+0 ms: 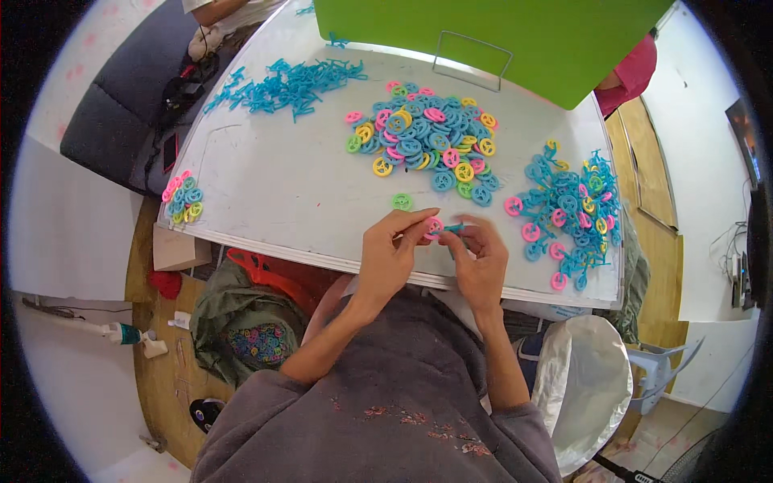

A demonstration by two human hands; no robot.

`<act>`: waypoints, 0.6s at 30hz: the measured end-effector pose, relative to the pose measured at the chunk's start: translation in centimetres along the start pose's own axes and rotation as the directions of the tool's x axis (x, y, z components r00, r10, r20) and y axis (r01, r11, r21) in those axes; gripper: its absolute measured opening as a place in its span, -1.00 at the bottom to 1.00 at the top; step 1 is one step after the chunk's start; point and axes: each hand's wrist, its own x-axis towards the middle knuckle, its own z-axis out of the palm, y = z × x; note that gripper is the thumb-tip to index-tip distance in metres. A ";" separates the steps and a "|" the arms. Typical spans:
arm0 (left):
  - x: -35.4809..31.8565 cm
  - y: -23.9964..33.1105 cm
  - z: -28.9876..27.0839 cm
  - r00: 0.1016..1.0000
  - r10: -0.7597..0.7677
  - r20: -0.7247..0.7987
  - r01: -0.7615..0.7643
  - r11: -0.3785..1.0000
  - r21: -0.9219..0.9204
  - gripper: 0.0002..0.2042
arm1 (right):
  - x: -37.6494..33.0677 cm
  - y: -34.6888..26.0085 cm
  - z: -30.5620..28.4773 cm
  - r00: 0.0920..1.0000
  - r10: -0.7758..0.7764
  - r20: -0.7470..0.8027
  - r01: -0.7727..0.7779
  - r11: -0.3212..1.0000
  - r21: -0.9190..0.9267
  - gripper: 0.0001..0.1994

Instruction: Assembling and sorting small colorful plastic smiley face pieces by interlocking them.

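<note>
Close to the table's near edge, my left hand pinches a small pink spoked plastic wheel. Facing it, my right hand has its fingers closed on a thin blue plastic stem piece, whose end meets the wheel. Whether the two are joined I cannot make out. A single green wheel lies just beyond my left hand. Farther off is a heap of blue, pink, yellow and green wheels. To the right of my hands lie many blue stems with wheels on them.
Loose blue stem pieces lie at the table's far left; a small wheel cluster sits at its left edge. A green board stands behind. Below are a green sack and a white-lined bin. Another person's arm shows top left.
</note>
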 end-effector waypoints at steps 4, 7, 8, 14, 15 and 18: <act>-0.1 0.4 0.1 0.999 -0.044 -0.025 0.044 0.999 -0.015 -0.79 | -0.1 0.5 -0.2 0.966 -0.248 0.069 0.257 0.909 -0.327 -0.84; -0.2 0.2 0.1 0.999 -0.026 -0.029 0.027 0.999 0.024 -0.79 | -0.1 0.3 0.0 0.977 -0.210 0.044 0.213 0.926 -0.312 -0.88; -0.1 0.2 0.3 0.998 -0.042 -0.046 0.041 0.999 -0.014 -0.79 | -0.1 0.3 0.1 0.985 -0.172 0.032 0.174 0.941 -0.292 -0.89; 0.0 -0.5 0.2 0.998 -0.052 -0.031 0.051 0.998 -0.023 -0.78 | 0.1 0.9 0.4 0.998 -0.069 -0.012 0.066 0.986 -0.156 -0.84; 0.1 -0.6 0.2 0.998 -0.060 -0.025 0.058 0.997 -0.043 -0.77 | 0.1 1.0 0.3 0.998 -0.068 -0.011 0.066 0.985 -0.157 -0.84; 0.2 -0.5 0.1 0.994 -0.109 0.008 0.110 0.991 -0.073 -0.77 | 0.1 1.2 0.1 0.998 -0.059 -0.011 0.056 0.984 -0.171 -0.84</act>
